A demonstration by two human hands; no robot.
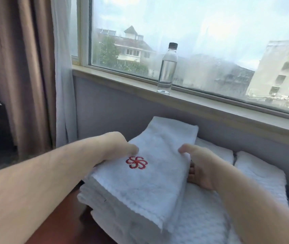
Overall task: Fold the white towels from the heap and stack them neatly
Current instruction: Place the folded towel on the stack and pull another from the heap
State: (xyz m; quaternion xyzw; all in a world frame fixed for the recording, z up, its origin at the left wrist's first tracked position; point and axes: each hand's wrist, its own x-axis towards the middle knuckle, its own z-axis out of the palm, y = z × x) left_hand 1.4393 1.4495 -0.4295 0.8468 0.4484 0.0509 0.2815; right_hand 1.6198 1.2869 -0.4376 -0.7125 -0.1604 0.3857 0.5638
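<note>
In the lower middle of the frame a folded towel, white with a red emblem stitched near its upper left part, lies on top of a stack of folded white towels. Both hands hold it by its sides.

The left hand comes in from the left edge of the frame. Its thumb lies on the top face just above the emblem, and its fingers are tucked out of sight under the towel's left edge, so it pinches the cloth there. The right hand comes in from the lower right. Its thumb presses on the top face at the right edge and its fingers curl against the towel's side, gripping it.

The stack rests on a reddish-brown desk that shows at the lower left. To the right of the stack, other white towels lie close together, reaching towards the right edge of the frame.

Above, a windowsill crosses the frame, sloping down to the right, under a wide window. A clear water bottle with a black cap stands upright on the sill, well apart from the towels. At the left hang a brown curtain and, beside it, a sheer curtain.
</note>
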